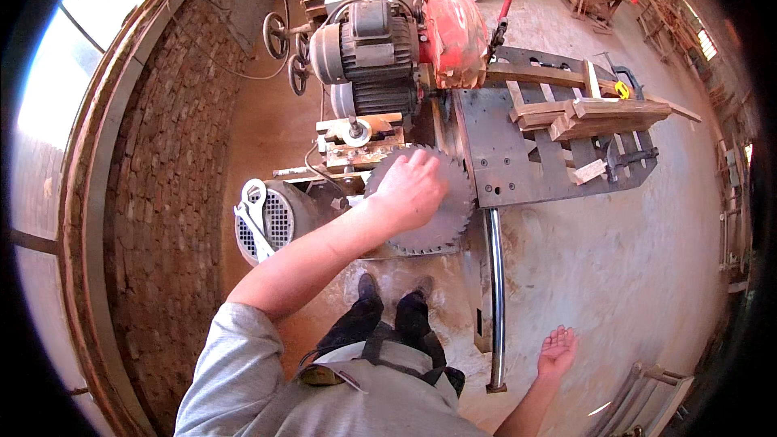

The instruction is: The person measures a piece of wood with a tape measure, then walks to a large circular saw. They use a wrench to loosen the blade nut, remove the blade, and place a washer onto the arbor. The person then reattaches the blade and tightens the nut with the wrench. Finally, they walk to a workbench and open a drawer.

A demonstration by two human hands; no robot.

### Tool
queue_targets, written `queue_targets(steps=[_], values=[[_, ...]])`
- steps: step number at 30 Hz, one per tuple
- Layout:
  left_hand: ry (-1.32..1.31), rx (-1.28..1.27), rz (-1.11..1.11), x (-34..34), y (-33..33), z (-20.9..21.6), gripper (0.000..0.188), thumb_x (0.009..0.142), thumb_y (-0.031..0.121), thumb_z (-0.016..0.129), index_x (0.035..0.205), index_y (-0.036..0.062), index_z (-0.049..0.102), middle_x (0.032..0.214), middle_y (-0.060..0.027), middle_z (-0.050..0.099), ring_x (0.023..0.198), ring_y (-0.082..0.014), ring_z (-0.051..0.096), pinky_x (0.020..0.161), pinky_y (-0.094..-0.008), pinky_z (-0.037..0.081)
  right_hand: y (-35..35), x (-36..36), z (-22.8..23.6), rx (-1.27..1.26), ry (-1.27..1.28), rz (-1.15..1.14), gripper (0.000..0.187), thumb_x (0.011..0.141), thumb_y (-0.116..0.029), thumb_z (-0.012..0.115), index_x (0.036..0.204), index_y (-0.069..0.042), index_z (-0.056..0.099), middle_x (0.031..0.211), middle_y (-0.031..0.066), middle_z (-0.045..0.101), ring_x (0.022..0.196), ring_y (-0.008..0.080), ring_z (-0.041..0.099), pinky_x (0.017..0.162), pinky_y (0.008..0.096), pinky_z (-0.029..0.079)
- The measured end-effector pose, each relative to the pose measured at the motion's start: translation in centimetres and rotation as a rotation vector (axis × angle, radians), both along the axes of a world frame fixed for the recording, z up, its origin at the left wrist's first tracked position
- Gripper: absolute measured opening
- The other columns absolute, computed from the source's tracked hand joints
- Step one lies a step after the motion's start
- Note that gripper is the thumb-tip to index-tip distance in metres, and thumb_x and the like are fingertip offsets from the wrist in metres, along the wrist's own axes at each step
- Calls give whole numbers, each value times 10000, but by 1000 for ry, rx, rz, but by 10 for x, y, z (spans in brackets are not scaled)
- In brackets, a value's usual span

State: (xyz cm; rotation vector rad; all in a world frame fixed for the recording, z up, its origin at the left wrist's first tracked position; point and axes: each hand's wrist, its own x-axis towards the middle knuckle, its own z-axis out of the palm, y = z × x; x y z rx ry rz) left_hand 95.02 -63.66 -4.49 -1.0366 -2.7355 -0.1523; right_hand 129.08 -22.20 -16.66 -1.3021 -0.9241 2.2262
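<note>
My left hand (414,188) lies over the middle of a round toothed saw blade (441,226) mounted on the machine. Its fingers are curled in at the blade's centre, and what they grip there is hidden beneath them. Well away to the lower right, my right hand (558,350) hangs over the floor with nothing in it, palm up and fingers loosely bent apart. Left of my left forearm, metal wrenches (254,209) rest on the grille of a round motor (285,214).
Beyond the blade stand a large grey motor (372,44), a red guard (455,40) and handwheels (276,36). The slotted steel table (506,170) carries clamped wooden pieces (611,117). A shiny rail (497,291) runs toward me on the right; a brick wall (166,137) is at left.
</note>
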Motion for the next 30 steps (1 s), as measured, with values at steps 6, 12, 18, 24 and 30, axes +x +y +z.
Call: queue_targets(steps=[6, 12, 18, 24, 30], values=[[-367, -104, 284, -10, 16, -3, 259, 875, 268, 570, 874, 13, 613, 758, -172, 694, 724, -334, 707, 638, -442, 551, -33, -34, 58, 31, 189, 101, 361, 978, -437, 526, 1129, -114, 587, 1006, 29, 635, 843, 174, 579, 744, 343, 466], [-453, -127, 259, -8, 3, 10, 332, 900, 321, 570, 1035, 18, 586, 877, -197, 696, 821, -347, 699, 722, -453, 555, -152, -100, 182, -133, 607, 389, 399, 991, -411, 509, 1181, -70, 589, 1046, 117, 643, 951, 278, 616, 812, 440, 499], [-466, 328, 577, 55, -96, 44, 503, 867, 268, 659, 1296, 48, 519, 1039, -206, 662, 996, -361, 647, 858, -435, 512, -259, -125, 243, -582, 1091, 1223, 716, 894, -543, 572, 1330, 21, 511, 1325, 261, 530, 1211, 435, 506, 1021, 536, 387], [-199, 341, 1022, 177, -223, -7, 461, 855, 161, 667, 1262, -6, 526, 1193, -223, 563, 1108, -375, 553, 933, -434, 460, -328, -136, 256, -1040, 1256, 1447, 1019, 793, -705, 618, 1481, -7, 341, 1400, 271, 451, 1330, 448, 367, 1062, 579, 279], [-533, 959, 1243, 227, -248, -35, 450, 883, 155, 629, 1274, -33, 509, 1153, -212, 613, 1023, -278, 628, 912, -370, 488, -390, -144, 264, -1195, 1202, 1472, 1074, 739, -756, 628, 1469, -12, 366, 1401, 279, 451, 1334, 447, 373, 1066, 577, 290]])
